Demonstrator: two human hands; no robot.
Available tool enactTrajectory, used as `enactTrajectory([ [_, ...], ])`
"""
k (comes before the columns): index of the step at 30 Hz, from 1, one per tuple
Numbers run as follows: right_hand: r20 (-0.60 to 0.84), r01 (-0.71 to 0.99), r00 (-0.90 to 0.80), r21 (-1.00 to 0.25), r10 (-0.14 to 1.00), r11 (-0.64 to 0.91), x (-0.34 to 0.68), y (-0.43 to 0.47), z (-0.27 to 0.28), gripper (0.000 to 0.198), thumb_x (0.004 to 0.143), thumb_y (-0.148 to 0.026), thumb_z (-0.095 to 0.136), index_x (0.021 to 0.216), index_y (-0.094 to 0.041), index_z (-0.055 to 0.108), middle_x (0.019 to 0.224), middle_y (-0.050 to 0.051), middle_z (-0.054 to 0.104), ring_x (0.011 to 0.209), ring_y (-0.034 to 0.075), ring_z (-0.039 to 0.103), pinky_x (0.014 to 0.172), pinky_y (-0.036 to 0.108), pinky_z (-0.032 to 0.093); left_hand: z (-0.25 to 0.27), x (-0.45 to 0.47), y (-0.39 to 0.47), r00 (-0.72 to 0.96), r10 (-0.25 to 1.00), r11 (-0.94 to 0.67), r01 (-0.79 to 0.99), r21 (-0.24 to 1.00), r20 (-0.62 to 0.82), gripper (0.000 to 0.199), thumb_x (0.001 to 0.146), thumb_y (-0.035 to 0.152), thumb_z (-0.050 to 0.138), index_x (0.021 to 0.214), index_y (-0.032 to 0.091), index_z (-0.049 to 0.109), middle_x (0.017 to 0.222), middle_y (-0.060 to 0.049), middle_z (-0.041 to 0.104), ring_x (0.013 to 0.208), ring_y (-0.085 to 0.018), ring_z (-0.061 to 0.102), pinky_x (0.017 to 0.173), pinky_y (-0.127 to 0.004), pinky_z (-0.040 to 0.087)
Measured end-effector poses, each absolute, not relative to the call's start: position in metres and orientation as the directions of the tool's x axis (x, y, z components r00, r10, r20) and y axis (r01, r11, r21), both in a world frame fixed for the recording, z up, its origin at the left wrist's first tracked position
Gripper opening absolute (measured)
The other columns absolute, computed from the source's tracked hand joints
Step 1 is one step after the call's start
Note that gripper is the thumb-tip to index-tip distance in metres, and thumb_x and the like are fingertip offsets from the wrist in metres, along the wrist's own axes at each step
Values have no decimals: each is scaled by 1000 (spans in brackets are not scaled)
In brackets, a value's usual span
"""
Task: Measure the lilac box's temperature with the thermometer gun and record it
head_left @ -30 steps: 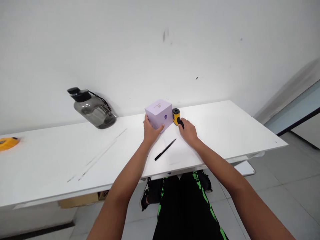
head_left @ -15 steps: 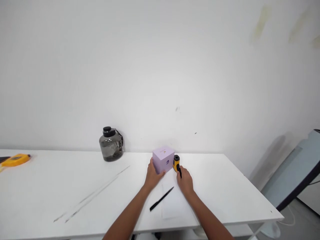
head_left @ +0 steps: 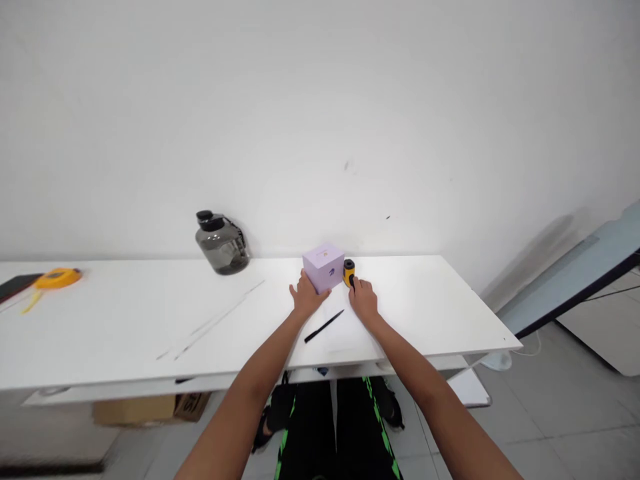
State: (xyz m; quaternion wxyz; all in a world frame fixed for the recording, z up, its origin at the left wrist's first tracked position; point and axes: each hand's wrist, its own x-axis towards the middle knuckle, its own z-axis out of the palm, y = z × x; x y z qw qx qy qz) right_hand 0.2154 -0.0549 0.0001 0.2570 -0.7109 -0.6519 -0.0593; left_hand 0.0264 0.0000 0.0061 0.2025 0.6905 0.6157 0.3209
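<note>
Against the wall-side of the white table stands a light purple box (head_left: 324,268) with a small dark logo on its front. My left hand (head_left: 306,295) is wrapped round its near left corner, thumb along the front face and one finger sticking out to the left. Just right of the box is a yellow-and-black handheld device (head_left: 349,272) with a round black end facing up. My right hand (head_left: 364,300) is closed round its black handle, which is mostly hidden by the fingers. Between my forearms a black pen (head_left: 324,327) lies slanted on a white sheet of paper (head_left: 345,339).
A grey translucent jug (head_left: 223,248) with a black lid stands by the wall. Far left lie an orange tape measure (head_left: 59,278) and a dark flat object (head_left: 19,287). The white table (head_left: 430,313) ends at the right, near a leaning pale panel (head_left: 575,277). Cardboard boxes (head_left: 135,410) sit below.
The view has tilted down, showing my legs and the floor. One left finger now sticks out from the box. The box and device stay side by side, with my right hand still on the handle.
</note>
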Motion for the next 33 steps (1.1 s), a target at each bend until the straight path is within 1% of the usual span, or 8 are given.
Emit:
enactTrajectory([
  [3,450,958,156,-285,879,-24,217,-54,-4,41,100,-20,43,137,-14,60,112,17,70,116,29,55,77,33,54,9,27,-12,30,997,-71,765,640,75,108,83,51,67,162,9,6,169,-29,28,159,-38,27,129,-64,-2],
  [7,460,950,172,-312,871,-22,217,-53,-8,43,100,-23,42,138,-16,59,109,19,69,110,31,53,70,33,51,2,6,-54,83,996,-92,757,647,46,93,92,55,55,163,12,13,170,-20,30,160,-29,29,133,-51,12],
  [10,449,938,178,-345,876,-14,217,-53,-10,43,100,-24,41,138,-16,59,109,20,68,107,32,53,69,34,49,-6,-13,-98,208,975,-213,770,602,79,86,91,58,59,161,19,28,169,-14,36,159,-30,32,132,-53,17],
  [13,461,919,201,-395,864,-3,218,-53,-14,43,100,-25,41,137,-17,61,108,19,69,106,32,52,72,35,49,-12,-20,-129,301,944,-328,808,488,136,57,91,50,65,142,25,59,162,-9,49,156,-34,36,129,-59,22],
  [16,478,897,222,-442,850,14,219,-55,-17,44,100,-26,39,136,-15,62,110,20,70,109,32,53,80,39,50,-14,-21,-137,299,923,-381,799,464,242,24,97,33,60,114,26,75,145,-5,67,144,-30,54,123,-56,37],
  [19,511,901,218,-432,831,30,219,-59,-17,44,100,-27,40,133,-13,65,117,20,69,113,32,54,96,48,47,-13,-22,-135,299,905,-416,769,485,303,15,94,24,61,99,23,76,131,-5,75,134,-29,63,115,-52,47],
  [23,559,917,247,-398,791,-5,220,-65,-15,44,98,-29,43,133,-14,65,130,21,65,124,35,50,117,65,22,-11,-24,-133,294,897,-433,742,512,331,10,89,18,65,95,21,73,123,-8,78,126,-28,68,109,-50,51],
  [33,380,786,503,-576,776,-227,227,-60,-11,43,99,-33,39,125,-12,65,105,19,74,108,33,57,115,68,17,-12,-23,-134,277,894,-434,728,530,351,8,87,16,67,92,21,70,119,-7,78,116,-25,72,106,-47,53],
])
